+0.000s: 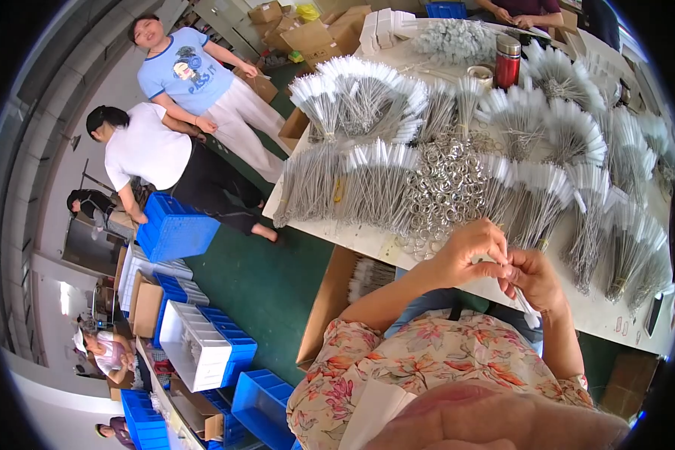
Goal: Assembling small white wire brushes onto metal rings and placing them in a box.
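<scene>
Over the near edge of the worktable, my left hand [478, 251] and my right hand [532, 276] meet with their fingertips together. Closed round a thin wire brush, my right hand lets its white bristle end [531, 318] stick out below the fingers. The left thumb and fingers pinch at the other end; what they hold is too small and hidden to make out. Just beyond the hands lies a heap of shiny metal split rings [448, 184]. Bundles of wire brushes with white tips [532, 191] stand close to the right hand.
More brush bundles [367, 90] cover the white table [315, 210], with a red flask [508, 64] among them. A cardboard box of brushes [330, 300] stands below the near edge. To the left, people stand by blue crates [176, 229]; another person [525, 15] sits across the table.
</scene>
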The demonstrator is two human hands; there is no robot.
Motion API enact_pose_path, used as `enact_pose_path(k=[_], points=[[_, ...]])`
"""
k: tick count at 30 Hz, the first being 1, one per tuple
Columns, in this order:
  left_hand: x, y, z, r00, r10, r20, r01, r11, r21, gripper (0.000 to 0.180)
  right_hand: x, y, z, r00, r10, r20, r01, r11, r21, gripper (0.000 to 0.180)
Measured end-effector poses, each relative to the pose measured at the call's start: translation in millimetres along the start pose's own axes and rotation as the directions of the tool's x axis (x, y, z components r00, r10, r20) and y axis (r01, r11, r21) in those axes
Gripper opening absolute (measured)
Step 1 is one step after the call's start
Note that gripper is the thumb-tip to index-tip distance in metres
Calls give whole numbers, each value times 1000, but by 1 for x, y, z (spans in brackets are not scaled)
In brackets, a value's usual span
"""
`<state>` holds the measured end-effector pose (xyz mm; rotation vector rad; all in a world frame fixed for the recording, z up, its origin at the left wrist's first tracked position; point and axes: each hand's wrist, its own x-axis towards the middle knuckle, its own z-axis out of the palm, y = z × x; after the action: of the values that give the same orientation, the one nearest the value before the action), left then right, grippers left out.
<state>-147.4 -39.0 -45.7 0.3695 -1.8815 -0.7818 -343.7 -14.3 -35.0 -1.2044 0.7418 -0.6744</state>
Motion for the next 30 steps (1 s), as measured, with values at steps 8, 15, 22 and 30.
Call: enact_pose_path(k=[8, 15, 22, 30], points=[[-40, -14, 31, 975, -214, 55, 212, 976, 41, 33, -30, 24, -25, 969, 230, -95, -229, 973, 18, 16], [-107, -40, 17, 679, -636, -367, 718, 678, 153, 26, -126, 87, -107, 863, -408, -297, -430, -286, -856, 14], [-116, -53, 19, 687, -641, -341, 726, 591, 352, 22, -97, 58, -83, 853, -114, -510, -479, 215, -851, 13], [-108, -52, 21, 701, -644, -307, 713, 617, 332, 11, -16, 58, -8, 901, -406, -151, 113, 557, -823, 8]])
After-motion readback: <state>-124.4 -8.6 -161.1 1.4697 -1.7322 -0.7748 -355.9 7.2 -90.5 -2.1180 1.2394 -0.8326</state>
